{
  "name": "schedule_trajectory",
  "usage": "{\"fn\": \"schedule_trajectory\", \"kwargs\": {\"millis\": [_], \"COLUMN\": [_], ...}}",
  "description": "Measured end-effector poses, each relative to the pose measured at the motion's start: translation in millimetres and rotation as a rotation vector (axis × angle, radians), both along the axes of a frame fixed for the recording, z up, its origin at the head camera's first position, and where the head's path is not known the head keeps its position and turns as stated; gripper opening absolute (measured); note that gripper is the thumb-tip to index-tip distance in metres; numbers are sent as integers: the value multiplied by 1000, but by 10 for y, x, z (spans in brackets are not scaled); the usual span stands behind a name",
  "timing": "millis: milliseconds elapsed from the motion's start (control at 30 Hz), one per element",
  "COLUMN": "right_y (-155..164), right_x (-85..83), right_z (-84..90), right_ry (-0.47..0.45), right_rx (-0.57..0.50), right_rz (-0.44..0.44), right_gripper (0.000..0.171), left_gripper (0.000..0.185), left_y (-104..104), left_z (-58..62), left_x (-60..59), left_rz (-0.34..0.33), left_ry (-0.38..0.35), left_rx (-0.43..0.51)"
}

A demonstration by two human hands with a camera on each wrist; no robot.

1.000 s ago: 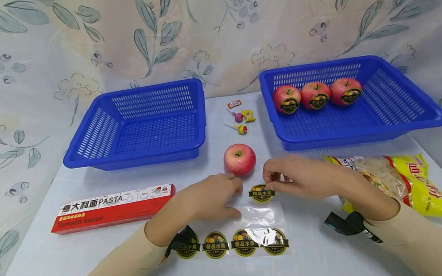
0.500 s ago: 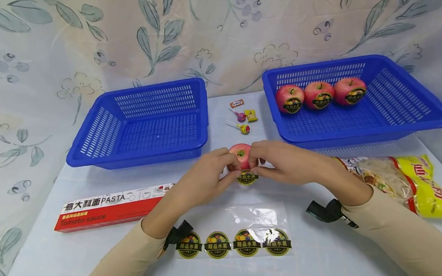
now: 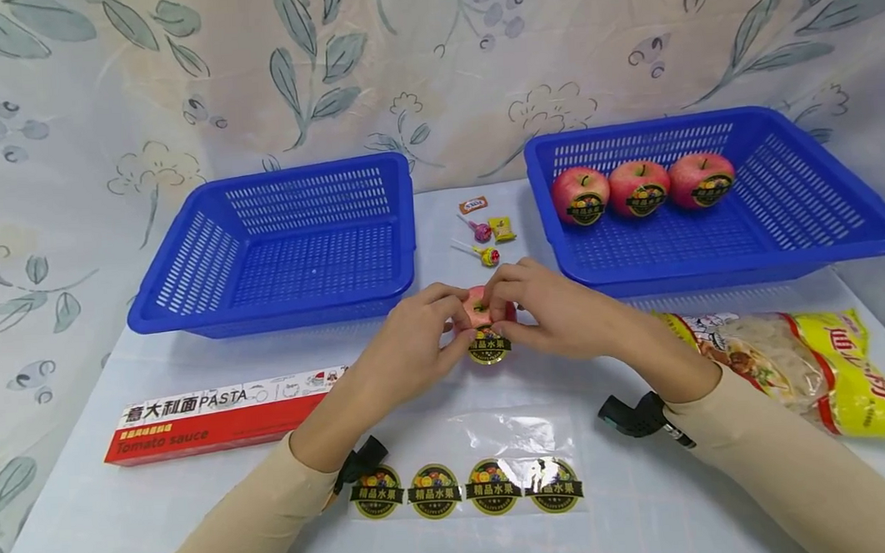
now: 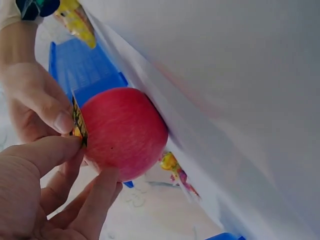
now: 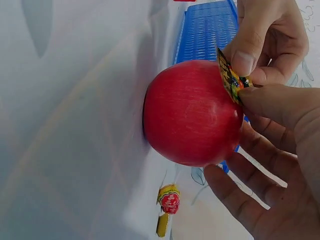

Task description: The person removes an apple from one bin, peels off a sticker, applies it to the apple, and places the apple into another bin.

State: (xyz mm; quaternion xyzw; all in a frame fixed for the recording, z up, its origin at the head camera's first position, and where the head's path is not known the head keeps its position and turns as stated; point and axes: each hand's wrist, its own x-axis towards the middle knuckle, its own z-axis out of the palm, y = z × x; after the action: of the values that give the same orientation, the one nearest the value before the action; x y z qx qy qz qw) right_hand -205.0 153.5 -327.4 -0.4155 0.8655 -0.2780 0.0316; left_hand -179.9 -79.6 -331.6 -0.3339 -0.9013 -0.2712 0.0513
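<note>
A red apple (image 3: 476, 301) rests on the table, between the two hands. Against its near side stands a round black-and-gold fruit sticker (image 3: 489, 347), whose lower part juts out free of the skin. My left hand (image 3: 425, 334) pinches the sticker's left edge, thumb in front; in the left wrist view its other fingers lie along the apple (image 4: 125, 135). On the other edge, my right hand (image 3: 553, 311) pinches the sticker (image 5: 230, 77) with its thumb, seen in the right wrist view, while other fingertips reach the apple's side. Fingers hide part of the apple's top.
A clear sheet (image 3: 462, 434) with several more stickers lies in front. Behind are a blue basket (image 3: 402, 228) and another blue basket (image 3: 713, 275) holding 3 stickered apples (image 3: 639, 187). Lollipops (image 3: 490, 256), a pasta box (image 3: 217, 418) and a yellow noodle bag (image 3: 860, 371) surround the hands.
Both hands have moved from the sheet to the apple, bringing the sticker from the table up against its near side. Over the last half second the hands have shifted only slightly.
</note>
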Motion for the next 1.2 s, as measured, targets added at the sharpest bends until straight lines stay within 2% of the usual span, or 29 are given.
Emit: {"fn": "schedule_trajectory", "kwargs": {"millis": [133, 333, 433, 500, 600, 700, 933, 1200], "right_y": [0, -6, 1, 12, 30, 41, 25, 14], "right_x": [-9, -7, -6, -3, 3, 12, 21, -2], "right_z": [-10, -28, -30, -28, -34, -50, -53, -44], "right_ry": [-2, 37, 31, 19, 5, 6, 0, -25], "right_rx": [-15, -32, -36, -30, -14, 4, 60, 74], "right_rz": [-18, -49, -43, -35, -22, -10, 9, 14], "right_gripper": [8, 9, 11, 18, 35, 47, 61, 67], "left_gripper": [9, 14, 12, 18, 38, 49, 54, 57], "left_y": [-1, -7, -17, -32, -57, -72, -69, -46], "left_z": [-8, -26, -33, -40, -45, -40, -22, -9], "left_x": [-15, -62, -83, -96, -113, -128, -147, -145], "left_rz": [15, 32, 18, 7, -5, -13, -15, -6], "left_ry": [2, -35, -85, -130, -179, -197, -195, -183], "left_rx": [12, 59, 93, 100, 62, 10, -54, -126]}}
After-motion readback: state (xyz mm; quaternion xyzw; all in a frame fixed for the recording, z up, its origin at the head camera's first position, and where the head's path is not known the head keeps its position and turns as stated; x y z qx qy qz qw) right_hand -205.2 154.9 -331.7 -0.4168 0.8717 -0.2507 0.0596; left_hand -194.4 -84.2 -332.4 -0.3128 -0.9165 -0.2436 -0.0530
